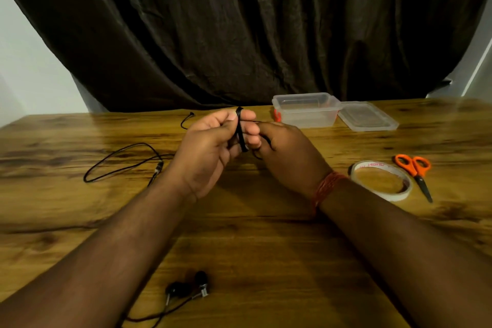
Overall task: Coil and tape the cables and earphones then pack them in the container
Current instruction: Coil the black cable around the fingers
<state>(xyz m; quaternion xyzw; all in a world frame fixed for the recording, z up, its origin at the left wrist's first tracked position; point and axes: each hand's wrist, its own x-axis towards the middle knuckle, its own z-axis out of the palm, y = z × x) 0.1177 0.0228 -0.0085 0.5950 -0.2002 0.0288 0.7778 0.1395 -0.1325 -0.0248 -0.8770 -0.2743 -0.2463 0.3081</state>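
My left hand (210, 149) is raised above the wooden table (253, 234), and a thin black cable coil (241, 130) is wound several times round its fingers. My right hand (290, 160) is close against it and pinches a strand of the same black cable beside the coil. A loose length of black cable (119, 162) trails over the table to the left. Two black earbuds (189, 287) lie near the front edge. A clear plastic container (306, 110) stands open at the back, with something red and orange seen through its left wall.
The container's clear lid (368, 117) lies right of it. A white tape roll (380, 180) and orange-handled scissors (415, 170) lie to the right of my right wrist. A dark curtain hangs behind the table.
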